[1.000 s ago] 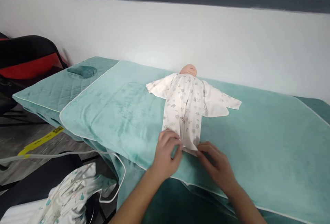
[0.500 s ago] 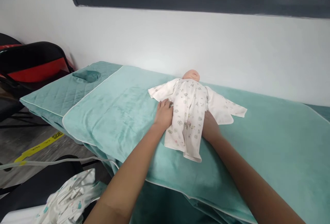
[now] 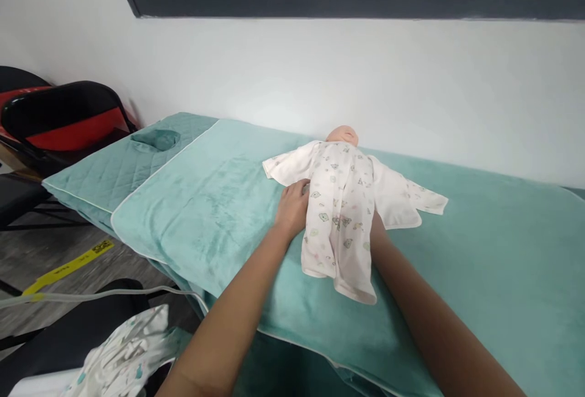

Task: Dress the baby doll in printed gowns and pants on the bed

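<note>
A baby doll lies on its back on the bed, its bald head (image 3: 342, 135) toward the wall. Over its body is a white printed baby gown (image 3: 340, 202), with both sleeves spread sideways and the lower part hanging toward me. My left hand (image 3: 294, 208) is at the gown's left edge, fingers curled inward; what they hold is hidden by the cloth. My right hand (image 3: 377, 232) reaches under the gown from the other side, so its fingers are covered. The doll's arms and legs do not show.
A teal cover (image 3: 219, 202) lies over the bed, which has a face hole (image 3: 158, 139) at the left. Black-and-red chairs (image 3: 68, 116) stand beyond that end. Crumpled printed cloth (image 3: 128, 354) rests on a dark seat at lower left, near a pale cable (image 3: 91, 294).
My right hand has gone further under the gown and is now almost covered. The gown's lower edge and right sleeve have shifted slightly right. My left hand stays at the gown's edge.
</note>
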The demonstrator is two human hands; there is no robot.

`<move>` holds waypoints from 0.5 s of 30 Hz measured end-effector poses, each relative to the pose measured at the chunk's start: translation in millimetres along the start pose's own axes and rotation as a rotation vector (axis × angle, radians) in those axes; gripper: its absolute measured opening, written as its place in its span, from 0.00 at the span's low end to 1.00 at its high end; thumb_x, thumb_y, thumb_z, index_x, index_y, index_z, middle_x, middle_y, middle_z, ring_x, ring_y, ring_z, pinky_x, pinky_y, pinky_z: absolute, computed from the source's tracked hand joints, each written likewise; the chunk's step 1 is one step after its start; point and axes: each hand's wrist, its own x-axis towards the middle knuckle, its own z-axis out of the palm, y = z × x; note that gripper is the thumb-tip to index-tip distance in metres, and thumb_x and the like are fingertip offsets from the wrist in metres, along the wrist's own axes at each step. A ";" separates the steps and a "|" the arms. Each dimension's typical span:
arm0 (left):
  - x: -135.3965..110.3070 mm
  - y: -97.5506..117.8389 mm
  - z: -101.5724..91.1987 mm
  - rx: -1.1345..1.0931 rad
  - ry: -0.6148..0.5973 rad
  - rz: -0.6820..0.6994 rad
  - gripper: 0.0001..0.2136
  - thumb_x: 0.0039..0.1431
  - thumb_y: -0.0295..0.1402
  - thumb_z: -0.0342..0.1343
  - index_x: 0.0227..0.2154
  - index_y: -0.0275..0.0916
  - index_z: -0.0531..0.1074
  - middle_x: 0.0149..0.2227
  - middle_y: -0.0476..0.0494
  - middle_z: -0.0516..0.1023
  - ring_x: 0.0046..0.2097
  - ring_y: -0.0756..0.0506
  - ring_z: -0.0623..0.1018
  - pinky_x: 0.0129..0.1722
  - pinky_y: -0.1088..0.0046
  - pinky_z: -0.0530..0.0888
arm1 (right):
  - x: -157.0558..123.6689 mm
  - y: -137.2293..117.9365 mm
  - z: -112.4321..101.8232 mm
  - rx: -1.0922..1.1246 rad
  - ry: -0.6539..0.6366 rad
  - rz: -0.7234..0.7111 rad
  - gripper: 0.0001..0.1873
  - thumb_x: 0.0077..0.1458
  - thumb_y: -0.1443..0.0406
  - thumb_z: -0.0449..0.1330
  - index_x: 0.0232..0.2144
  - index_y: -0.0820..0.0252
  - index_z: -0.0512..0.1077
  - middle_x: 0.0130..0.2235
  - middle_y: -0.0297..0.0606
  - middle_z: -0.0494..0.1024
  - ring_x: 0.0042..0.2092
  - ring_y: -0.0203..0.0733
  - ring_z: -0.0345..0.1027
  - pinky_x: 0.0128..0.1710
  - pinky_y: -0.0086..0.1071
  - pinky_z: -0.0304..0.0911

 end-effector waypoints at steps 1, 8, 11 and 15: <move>0.2 0.7 -0.5 0.006 -0.008 -0.005 0.20 0.63 0.33 0.49 0.57 0.43 0.68 0.61 0.35 0.66 0.58 0.38 0.68 0.56 0.56 0.65 | -0.6 -0.1 -1.0 -0.011 -0.017 -0.004 0.19 0.54 0.61 0.60 0.45 0.65 0.76 0.45 0.53 0.80 0.46 0.55 0.73 0.43 0.43 0.67; 1.2 0.7 0.0 0.066 -0.064 0.008 0.16 0.63 0.30 0.47 0.50 0.42 0.74 0.51 0.37 0.74 0.54 0.38 0.69 0.54 0.57 0.66 | -9.6 -4.7 -13.3 -0.136 -0.097 0.033 0.20 0.53 0.62 0.60 0.47 0.63 0.75 0.46 0.54 0.79 0.48 0.60 0.72 0.39 0.44 0.66; 1.2 -1.9 3.7 0.090 -0.084 0.023 0.14 0.62 0.28 0.49 0.47 0.42 0.76 0.46 0.38 0.75 0.52 0.38 0.70 0.53 0.58 0.67 | -7.3 -7.7 -14.7 -0.174 -0.124 0.034 0.17 0.52 0.62 0.60 0.44 0.62 0.76 0.43 0.53 0.79 0.47 0.61 0.71 0.40 0.45 0.66; 1.5 -3.5 5.4 0.094 -0.081 0.025 0.14 0.62 0.28 0.48 0.47 0.42 0.76 0.46 0.38 0.75 0.52 0.38 0.68 0.53 0.58 0.66 | -5.3 -10.0 -17.5 -0.189 -0.170 0.050 0.17 0.52 0.62 0.59 0.44 0.60 0.76 0.44 0.50 0.79 0.46 0.58 0.73 0.42 0.46 0.68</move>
